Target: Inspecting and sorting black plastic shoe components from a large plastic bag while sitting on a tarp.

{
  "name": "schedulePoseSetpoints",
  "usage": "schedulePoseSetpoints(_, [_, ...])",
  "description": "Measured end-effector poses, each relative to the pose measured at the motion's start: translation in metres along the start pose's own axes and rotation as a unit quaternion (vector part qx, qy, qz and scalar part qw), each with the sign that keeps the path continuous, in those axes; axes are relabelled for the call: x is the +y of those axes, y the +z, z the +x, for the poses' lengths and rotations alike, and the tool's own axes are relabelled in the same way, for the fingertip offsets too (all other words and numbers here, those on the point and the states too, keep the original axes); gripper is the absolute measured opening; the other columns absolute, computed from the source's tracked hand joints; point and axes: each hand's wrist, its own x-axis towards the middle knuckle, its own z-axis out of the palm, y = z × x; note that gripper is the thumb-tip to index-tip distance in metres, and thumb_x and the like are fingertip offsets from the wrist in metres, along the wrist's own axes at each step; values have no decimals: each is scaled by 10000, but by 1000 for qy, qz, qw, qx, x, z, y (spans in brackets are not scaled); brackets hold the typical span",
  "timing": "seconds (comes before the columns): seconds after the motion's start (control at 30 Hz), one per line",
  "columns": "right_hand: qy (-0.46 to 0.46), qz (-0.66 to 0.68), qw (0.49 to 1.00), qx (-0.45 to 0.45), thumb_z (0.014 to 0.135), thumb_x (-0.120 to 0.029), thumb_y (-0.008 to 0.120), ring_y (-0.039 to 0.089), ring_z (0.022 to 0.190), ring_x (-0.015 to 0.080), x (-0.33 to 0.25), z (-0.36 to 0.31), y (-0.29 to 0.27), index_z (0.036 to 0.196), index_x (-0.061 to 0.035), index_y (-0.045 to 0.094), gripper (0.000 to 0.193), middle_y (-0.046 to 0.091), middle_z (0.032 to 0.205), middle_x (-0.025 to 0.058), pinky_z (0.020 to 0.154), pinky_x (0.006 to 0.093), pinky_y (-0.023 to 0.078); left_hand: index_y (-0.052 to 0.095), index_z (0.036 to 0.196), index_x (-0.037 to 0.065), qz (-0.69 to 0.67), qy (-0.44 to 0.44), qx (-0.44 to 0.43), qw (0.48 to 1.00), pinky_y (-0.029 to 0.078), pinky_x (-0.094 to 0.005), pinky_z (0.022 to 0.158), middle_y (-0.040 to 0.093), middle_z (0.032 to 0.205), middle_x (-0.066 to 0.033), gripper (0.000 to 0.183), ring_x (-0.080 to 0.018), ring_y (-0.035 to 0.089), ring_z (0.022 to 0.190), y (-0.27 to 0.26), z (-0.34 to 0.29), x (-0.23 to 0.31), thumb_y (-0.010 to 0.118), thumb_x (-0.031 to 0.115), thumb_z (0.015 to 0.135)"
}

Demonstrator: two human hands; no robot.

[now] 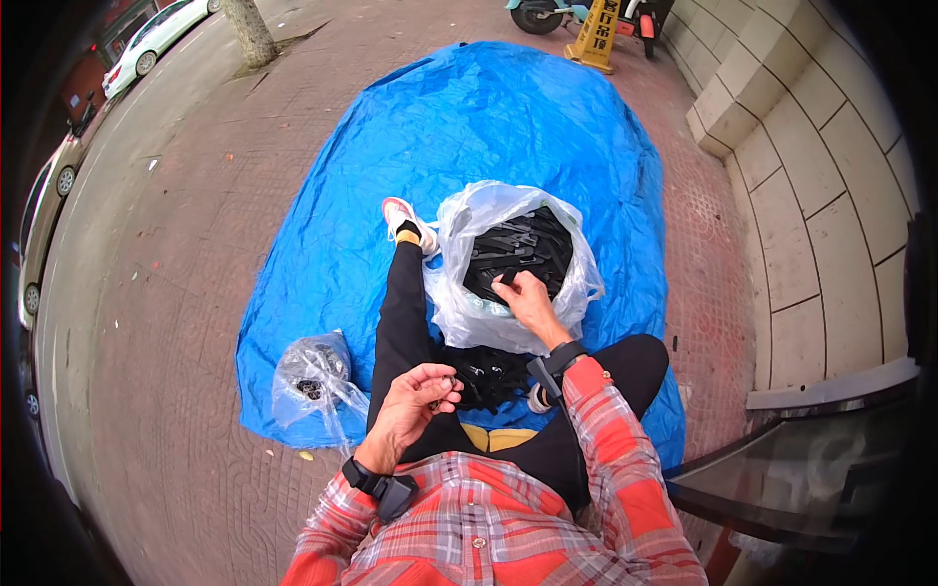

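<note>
A large clear plastic bag [449, 283] stands open between my legs, filled with flat black strips [518, 244]. My right hand [532, 305] reaches over its near rim, fingertips pinched on a black strip at the edge of the heap. In front of my body my left hand [415, 402] is closed, thumb against forefinger, around something small and dark that I cannot make out. Below the bag, between my thighs, lies a pile of black pieces [484, 376] with small shiny bits on them. By my left leg sits a smaller clear bag [318, 369] with small dark pieces inside.
Everything rests on a blue tarp [498, 117] over brick paving [186, 293]. A tiled wall [816, 215] runs along the right, with a glass-topped thing [801, 469] nearer me. A yellow sign [594, 39] and a scooter [547, 12] stand beyond. Cars [161, 39] line the left.
</note>
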Motion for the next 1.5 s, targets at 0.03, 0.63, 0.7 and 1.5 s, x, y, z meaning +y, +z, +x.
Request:
schedulePoseSetpoints(0.03, [-60,-59,996,1,761,-124,639,574,686,302,-7,1,3,939,-12,616,211,572,841,151,648,390,453,572,1033,-11,-2,-3,-3,1000,523,-227,593,632,862,-124,202,-151,627,705,-1,0,1,568,16,833])
schedulePoseSetpoints(0.63, [8,101,986,-131,836,-100,575,526,654,154,-123,-127,-38,1113,-48,578,282,557,815,91,591,280,433,598,1034,8,138,105,-29,984,274,-139,437,599,767,8,255,-3,422,534,21,-10,18,650,48,788])
schedulePoseSetpoints(0.7, [2,146,983,-114,824,-77,597,510,629,79,-113,-133,-31,1075,-36,583,255,577,803,40,538,227,416,602,1036,15,152,101,-29,983,254,-142,436,591,761,19,252,7,379,521,24,-11,18,650,60,793])
schedulePoseSetpoints(1.5, [224,372,848,-305,853,-149,581,432,502,14,-124,-130,-48,915,6,588,167,546,662,10,413,166,303,644,937,22,214,110,-75,968,303,-133,467,576,704,46,202,21,422,548,24,-18,9,684,0,741])
